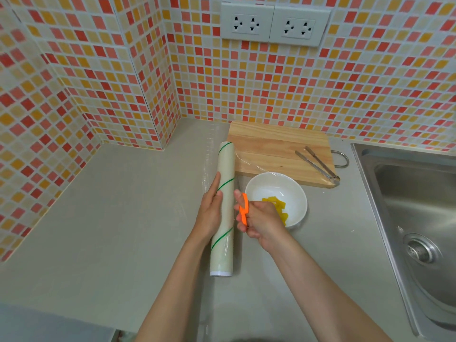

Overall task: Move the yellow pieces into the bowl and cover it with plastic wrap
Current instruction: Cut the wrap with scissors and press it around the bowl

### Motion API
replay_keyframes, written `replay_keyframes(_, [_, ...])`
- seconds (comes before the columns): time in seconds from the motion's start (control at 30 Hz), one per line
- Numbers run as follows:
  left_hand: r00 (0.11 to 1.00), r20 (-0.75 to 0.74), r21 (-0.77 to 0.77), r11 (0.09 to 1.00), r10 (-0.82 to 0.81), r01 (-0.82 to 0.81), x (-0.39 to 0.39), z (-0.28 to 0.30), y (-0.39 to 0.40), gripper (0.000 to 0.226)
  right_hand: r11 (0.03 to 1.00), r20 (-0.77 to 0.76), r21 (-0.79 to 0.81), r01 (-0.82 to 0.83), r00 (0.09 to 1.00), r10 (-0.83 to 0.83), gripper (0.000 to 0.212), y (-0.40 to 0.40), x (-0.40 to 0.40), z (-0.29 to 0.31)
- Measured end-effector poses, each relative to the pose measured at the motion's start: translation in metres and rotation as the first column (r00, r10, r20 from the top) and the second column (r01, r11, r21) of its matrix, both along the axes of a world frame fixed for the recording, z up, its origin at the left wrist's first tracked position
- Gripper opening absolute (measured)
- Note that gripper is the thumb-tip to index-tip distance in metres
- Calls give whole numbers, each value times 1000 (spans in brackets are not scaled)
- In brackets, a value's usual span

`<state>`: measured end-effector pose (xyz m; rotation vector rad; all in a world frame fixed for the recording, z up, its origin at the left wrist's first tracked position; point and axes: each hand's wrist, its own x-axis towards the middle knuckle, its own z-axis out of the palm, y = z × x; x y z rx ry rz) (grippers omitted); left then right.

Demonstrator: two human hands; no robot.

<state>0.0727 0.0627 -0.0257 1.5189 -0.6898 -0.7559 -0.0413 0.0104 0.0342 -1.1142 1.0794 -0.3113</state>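
Note:
A white bowl (274,187) on the grey counter holds several yellow pieces (278,204). Clear plastic wrap (249,164) stretches from the roll over the bowl and onto the cutting board. The long roll of plastic wrap (223,193), white with green stripes, lies left of the bowl. My left hand (209,211) rests flat against the roll's left side with straight fingers. My right hand (259,219) grips orange-handled scissors (243,209) between the roll and the bowl; the blades are hidden.
A wooden cutting board (276,146) lies behind the bowl with metal tongs (318,164) on it. A steel sink (419,213) fills the right side. Tiled walls with sockets (274,23) rise at the back and left.

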Motion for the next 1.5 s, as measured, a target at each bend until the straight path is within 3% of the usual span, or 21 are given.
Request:
replay_keyframes(0.97, [999, -51, -24, 1000, 6, -7, 13, 16, 26, 45, 993, 92, 119, -20, 996, 9, 46, -43, 51, 16])
replay_keyframes(1.1, [998, -56, -49, 999, -1, -2, 13, 18, 28, 44, 979, 126, 194, -63, 991, 38, 53, -49, 57, 17])
replay_keyframes(1.2, [994, -105, -63, 998, 13, -20, 14, 17, 30, 43, 981, 141, 193, -28, 990, 1, 75, -52, 61, 15])
replay_keyframes(1.33, [988, -151, -60, 998, 2, -11, 15, 17, 35, 43, 966, 181, 250, -67, 983, 21, 49, -58, 67, 18])
replay_keyframes(1.5, [966, -258, -107, 994, -33, 6, 15, 19, 44, 41, 968, 175, 251, -33, 985, -12, 37, -66, 75, 17])
